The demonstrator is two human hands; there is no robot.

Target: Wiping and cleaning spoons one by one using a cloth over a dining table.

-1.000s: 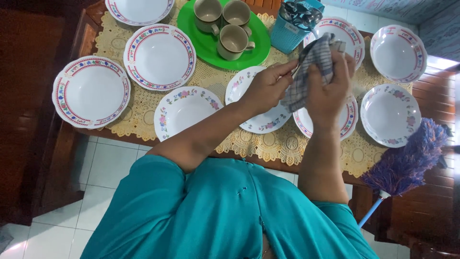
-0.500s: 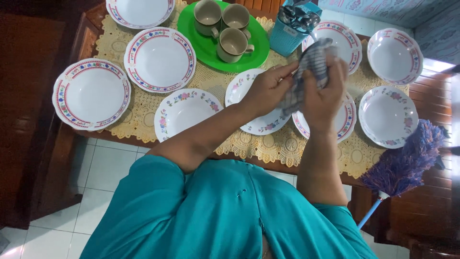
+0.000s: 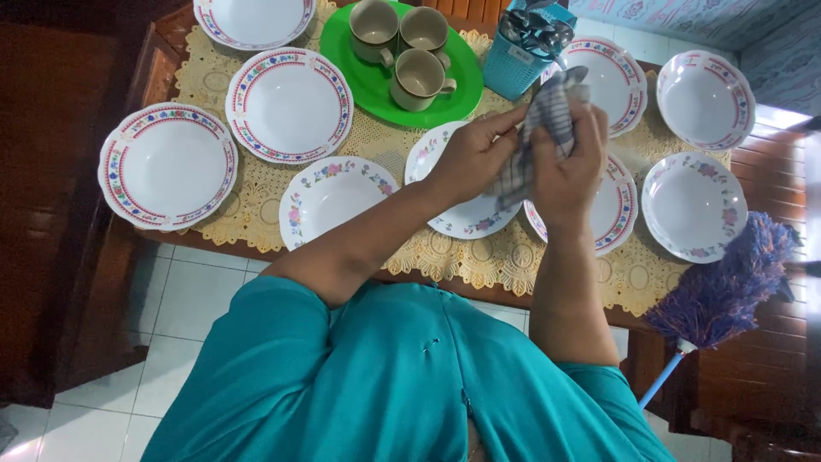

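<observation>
The left hand [image 3: 470, 158] pinches the lower part of a checked cloth [image 3: 539, 128]. The right hand [image 3: 569, 167], just right of it, closes round the cloth's bunched upper part, held above the floral plates [image 3: 466, 218]; anything wrapped inside stays hidden.

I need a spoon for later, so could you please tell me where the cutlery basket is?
In the head view, the blue cutlery basket stands at the table's far edge, right of the green tray of mugs and just beyond the checked cloth.
</observation>
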